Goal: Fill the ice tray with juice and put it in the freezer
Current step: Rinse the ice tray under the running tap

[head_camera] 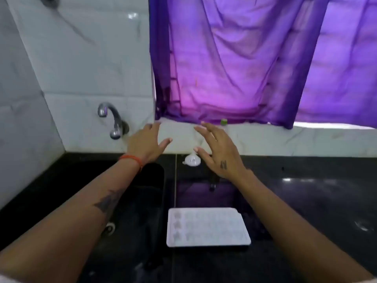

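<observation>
Reaching forward, the left hand (145, 142) and right hand (219, 152) spread their fingers, grasping nothing. An ice tray (208, 227) lies on the black desk (306, 201)

A single wide-angle view looks out from the person's head, facing forward and tilted down over a black counter (306, 201) toward the far tiled wall (81, 68) and a purple curtain (244, 58). It sits close above the near counter edge, so both forearms run in from the bottom corners (straight lines bow near the frame edges). A white ice tray (208, 227) lies low and near centre; the tap (113, 121) stands far left. No second view shares this scene.
</observation>
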`<state>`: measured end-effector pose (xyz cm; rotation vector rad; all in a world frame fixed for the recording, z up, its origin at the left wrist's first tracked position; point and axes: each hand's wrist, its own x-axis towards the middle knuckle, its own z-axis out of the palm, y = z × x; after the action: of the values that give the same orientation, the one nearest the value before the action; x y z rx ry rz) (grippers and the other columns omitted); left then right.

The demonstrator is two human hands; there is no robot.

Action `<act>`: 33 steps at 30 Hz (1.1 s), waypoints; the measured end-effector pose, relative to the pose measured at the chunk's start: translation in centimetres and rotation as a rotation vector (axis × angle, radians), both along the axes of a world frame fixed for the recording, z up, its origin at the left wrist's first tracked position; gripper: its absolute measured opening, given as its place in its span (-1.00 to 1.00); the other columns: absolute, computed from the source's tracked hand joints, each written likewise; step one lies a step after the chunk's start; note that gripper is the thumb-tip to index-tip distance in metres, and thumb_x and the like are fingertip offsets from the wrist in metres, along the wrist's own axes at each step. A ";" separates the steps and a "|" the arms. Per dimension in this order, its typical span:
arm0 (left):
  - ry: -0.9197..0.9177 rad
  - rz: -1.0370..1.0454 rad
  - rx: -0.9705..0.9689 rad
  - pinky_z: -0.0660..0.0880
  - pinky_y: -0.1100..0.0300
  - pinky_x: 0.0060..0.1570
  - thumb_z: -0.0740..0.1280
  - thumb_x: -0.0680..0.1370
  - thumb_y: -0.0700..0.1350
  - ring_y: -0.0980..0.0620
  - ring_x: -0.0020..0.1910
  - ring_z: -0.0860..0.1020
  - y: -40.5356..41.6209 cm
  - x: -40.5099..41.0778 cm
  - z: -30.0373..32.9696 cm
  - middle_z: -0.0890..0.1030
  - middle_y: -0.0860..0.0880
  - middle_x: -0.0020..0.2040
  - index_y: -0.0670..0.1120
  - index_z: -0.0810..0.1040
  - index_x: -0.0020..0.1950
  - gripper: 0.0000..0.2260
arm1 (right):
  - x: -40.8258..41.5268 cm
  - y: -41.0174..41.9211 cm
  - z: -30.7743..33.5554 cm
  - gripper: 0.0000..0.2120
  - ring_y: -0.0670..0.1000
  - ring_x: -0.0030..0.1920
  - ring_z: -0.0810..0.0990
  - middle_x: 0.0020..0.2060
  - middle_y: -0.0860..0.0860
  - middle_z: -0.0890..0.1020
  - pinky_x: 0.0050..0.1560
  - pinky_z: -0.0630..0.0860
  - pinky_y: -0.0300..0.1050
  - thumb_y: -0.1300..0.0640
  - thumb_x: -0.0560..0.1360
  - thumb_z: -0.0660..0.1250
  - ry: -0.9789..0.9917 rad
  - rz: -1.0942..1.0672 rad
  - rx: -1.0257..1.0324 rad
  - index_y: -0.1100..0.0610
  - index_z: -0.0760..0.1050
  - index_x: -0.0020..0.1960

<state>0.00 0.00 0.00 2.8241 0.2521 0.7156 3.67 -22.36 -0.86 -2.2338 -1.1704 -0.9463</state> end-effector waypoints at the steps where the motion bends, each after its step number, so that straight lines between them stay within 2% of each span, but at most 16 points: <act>1: 0.089 0.027 -0.012 0.44 -0.06 0.10 0.21 0.53 0.21 -0.24 0.21 0.48 -0.5 -0.4 -1.8 0.43 -0.17 0.33 -0.07 0.27 0.43 -0.43 | -0.2 -0.7 -1.9 -0.57 0.12 0.22 0.49 0.27 0.14 0.49 0.21 0.45 0.00 0.00 0.52 0.28 0.046 0.006 0.017 0.16 0.42 0.34; 4: 0.320 0.064 -0.096 0.44 0.00 0.11 0.19 0.51 0.27 -0.18 0.22 0.49 -1.8 -1.8 -8.6 0.48 -0.14 0.29 -0.05 0.35 0.37 -0.44 | -1.4 -3.5 -8.2 -0.59 0.05 0.23 0.46 0.25 0.10 0.51 0.23 0.44 -0.10 0.03 0.51 0.31 0.223 -0.062 0.062 0.14 0.44 0.32; 8: 0.540 0.116 -0.360 0.46 0.05 0.11 0.19 0.48 0.33 -0.15 0.17 0.53 -3.7 -4.1 -15.3 0.56 -0.10 0.20 -0.03 0.36 0.35 -0.41 | -2.6 -7.4 -15.0 -0.55 0.15 0.30 0.41 0.31 0.14 0.46 0.24 0.42 0.03 0.07 0.49 0.35 0.494 -0.257 0.016 0.14 0.42 0.34; 11: 0.605 0.136 -0.623 0.54 0.03 0.05 0.23 0.45 0.34 -0.10 0.02 0.59 -4.7 -6.4 -18.7 0.62 -0.05 0.06 0.01 0.41 0.24 -0.48 | -3.8 -9.3 -17.8 -0.48 0.21 0.29 0.36 0.35 0.16 0.39 0.23 0.37 0.08 0.00 0.48 0.33 0.713 -0.539 -0.035 0.12 0.34 0.39; 14: 0.556 0.141 -0.843 0.58 0.14 -0.23 0.31 0.44 0.28 0.06 -0.17 0.62 -5.6 -7.8 -20.3 0.63 0.06 -0.11 0.06 0.47 0.07 -0.63 | -4.0 -9.9 -19.1 -0.42 0.23 0.28 0.35 0.34 0.19 0.38 0.22 0.34 0.07 -0.08 0.50 0.27 0.903 -0.697 -0.075 0.14 0.25 0.43; 15: 0.527 0.147 -0.904 0.54 0.19 -0.34 0.34 0.44 0.24 0.09 -0.22 0.61 -5.9 -7.9 -20.6 0.62 0.08 -0.15 0.05 0.48 0.04 -0.67 | -3.9 -9.8 -19.3 -0.42 0.24 0.29 0.35 0.33 0.20 0.38 0.24 0.33 0.06 -0.06 0.51 0.26 0.974 -0.683 -0.063 0.15 0.23 0.44; 17: 0.479 0.169 -0.976 0.48 0.24 -0.42 0.39 0.45 0.14 0.10 -0.27 0.59 -6.0 -7.7 -21.1 0.61 0.06 -0.19 0.02 0.49 0.01 -0.74 | -3.6 -9.2 -19.4 -0.47 0.23 0.29 0.36 0.30 0.22 0.41 0.25 0.33 0.03 -0.01 0.53 0.24 1.063 -0.626 -0.006 0.16 0.24 0.43; 20: 0.367 0.233 -1.059 0.51 0.17 -0.30 0.41 0.47 -0.01 0.04 -0.25 0.57 -5.1 -7.2 -21.4 0.60 0.01 -0.18 -0.06 0.51 0.03 -0.79 | -3.2 -7.6 -19.0 -0.50 0.21 0.27 0.41 0.26 0.21 0.45 0.24 0.36 0.02 -0.01 0.53 0.25 1.087 -0.596 0.053 0.13 0.29 0.41; 23: 0.213 0.287 -1.145 0.53 0.10 -0.15 0.40 0.49 -0.07 -0.03 -0.14 0.59 -3.0 -7.0 -21.1 0.60 -0.07 -0.07 -0.08 0.48 0.06 -0.79 | -2.7 -4.9 -18.5 -0.51 0.17 0.25 0.45 0.26 0.16 0.47 0.23 0.41 0.00 -0.03 0.52 0.27 1.107 -0.543 0.097 0.11 0.32 0.40; 27: 0.061 0.275 -1.265 0.52 0.17 -0.28 0.31 0.56 -0.09 0.04 -0.12 0.57 1.1 -7.1 -20.1 0.55 -0.05 0.00 -0.05 0.39 0.10 -0.83 | -2.0 -0.1 -17.6 -0.55 0.11 0.19 0.49 0.22 0.09 0.51 0.19 0.45 -0.01 -0.03 0.50 0.29 1.091 -0.462 0.164 0.07 0.37 0.35; 31: -0.037 0.295 -1.391 0.56 0.20 -0.42 0.22 0.61 -0.09 0.01 -0.10 0.58 6.6 -7.5 -18.7 0.51 0.02 0.00 -0.02 0.30 0.18 -0.82 | -1.2 6.0 -16.6 -0.59 0.06 0.14 0.51 0.16 0.03 0.54 0.05 0.39 -0.14 -0.05 0.48 0.31 1.057 -0.381 0.163 0.02 0.41 0.29; 33: -0.081 0.307 -1.422 0.56 0.16 -0.37 0.20 0.62 -0.09 0.01 -0.11 0.59 9.4 -7.7 -18.2 0.52 0.00 0.01 -0.02 0.30 0.18 -0.84 | -0.5 9.2 -16.0 -0.61 0.07 0.13 0.52 0.14 0.03 0.55 0.05 0.41 -0.11 -0.09 0.47 0.30 1.044 -0.359 0.118 0.02 0.42 0.25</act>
<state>-7.73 9.43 -18.15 1.4061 0.7939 0.3979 3.20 -13.14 -16.82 -2.3347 -0.2370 0.1221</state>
